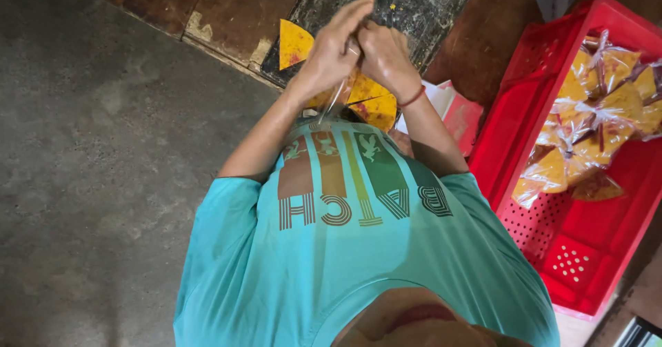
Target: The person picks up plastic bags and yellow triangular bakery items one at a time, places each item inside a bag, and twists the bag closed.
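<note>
Clear bags of yellow triangles (596, 123) fill the red crate (586, 264); red-and-white packet (458, 112) beside it.

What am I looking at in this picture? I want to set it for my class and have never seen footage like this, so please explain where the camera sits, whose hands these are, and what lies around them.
There is one picture, taken by a camera worn on a person's head and looking straight down, so you see their teal shirt and both bare hands. The left hand and right hand are pressed together, pinching the top of a clear plastic bag that holds yellow-orange triangular pieces. One more piece lies on the dark surface beyond. To the person's right stands a red plastic crate holding filled bags of the same pieces.
</note>
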